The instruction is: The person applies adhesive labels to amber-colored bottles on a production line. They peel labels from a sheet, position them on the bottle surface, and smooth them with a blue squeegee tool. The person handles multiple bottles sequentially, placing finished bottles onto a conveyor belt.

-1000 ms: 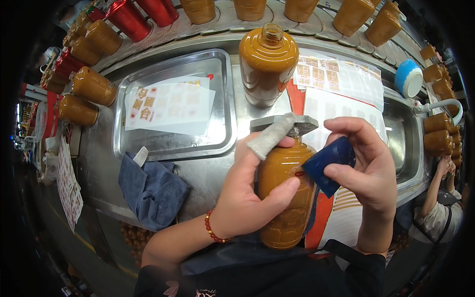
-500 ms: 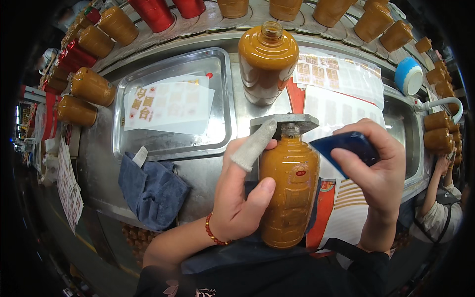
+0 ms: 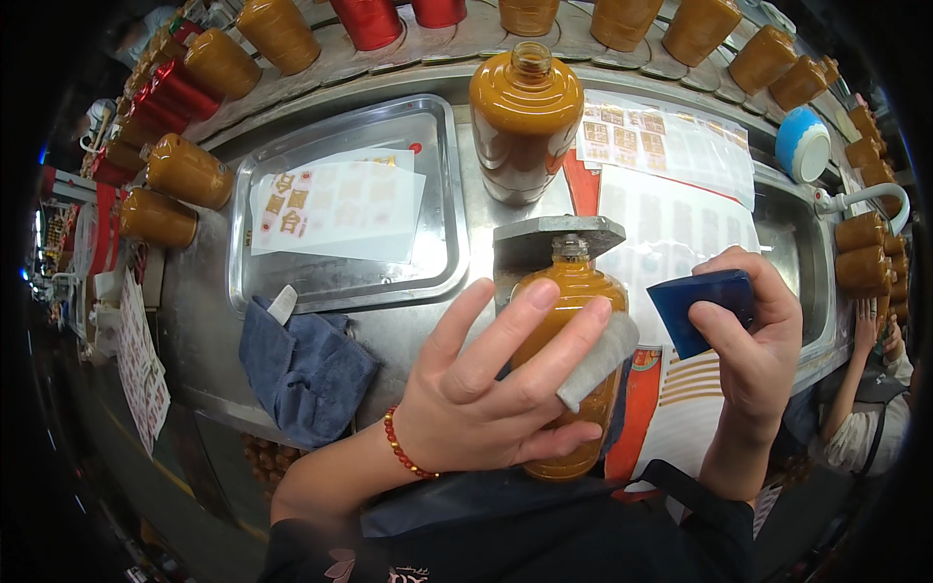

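A brown glass bottle (image 3: 589,282) stands in front of me, its clear neck against a grey metal plate (image 3: 535,243). My left hand (image 3: 476,403) is spread across the front of this bottle, fingers apart, partly hiding it. A grey cloth finger cover (image 3: 604,361) sits on its index finger; whether the hand touches the glass, I cannot tell. To the right of the bottle, my right hand (image 3: 753,355) pinches a dark blue flat scraper (image 3: 705,301) between thumb and fingers. Behind the plate, a second brown bottle (image 3: 528,112) stands upright with an open neck.
On the left lies a steel tray (image 3: 350,285) with decal sheets (image 3: 389,219), a blue cloth (image 3: 306,374) before it. More sheets (image 3: 671,223) lie at right, near a sink (image 3: 802,262) and a blue-and-white object (image 3: 803,146). Brown and red bottles (image 3: 369,21) line a conveyor (image 3: 428,53).
My left hand has come off the bottle's left side and turned across its front, fingers spreading. The scraper has moved slightly right, away from the bottle. Conveyor bottles at the back have shifted right.
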The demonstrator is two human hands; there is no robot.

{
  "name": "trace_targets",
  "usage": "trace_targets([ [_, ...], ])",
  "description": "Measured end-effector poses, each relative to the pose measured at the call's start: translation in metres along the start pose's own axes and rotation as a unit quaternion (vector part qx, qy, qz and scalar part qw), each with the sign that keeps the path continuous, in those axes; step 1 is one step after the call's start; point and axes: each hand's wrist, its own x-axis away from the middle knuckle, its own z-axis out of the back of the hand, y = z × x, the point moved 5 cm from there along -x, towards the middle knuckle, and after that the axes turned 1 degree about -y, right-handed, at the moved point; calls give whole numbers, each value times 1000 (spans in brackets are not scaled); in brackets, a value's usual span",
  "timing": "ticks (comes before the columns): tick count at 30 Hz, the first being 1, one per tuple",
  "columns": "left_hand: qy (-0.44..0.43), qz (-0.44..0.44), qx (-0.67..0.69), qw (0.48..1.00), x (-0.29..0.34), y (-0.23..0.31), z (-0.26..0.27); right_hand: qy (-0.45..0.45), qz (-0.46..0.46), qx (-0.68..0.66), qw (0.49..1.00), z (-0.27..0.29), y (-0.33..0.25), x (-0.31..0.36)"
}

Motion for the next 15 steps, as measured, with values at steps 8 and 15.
trace_targets([
  [8,21,28,29,999,10,-6,14,26,-25,-29,999,5,8,9],
  [15,-11,135,151,979,1,-25,1,-66,198,206,956,-22,-19,10],
])
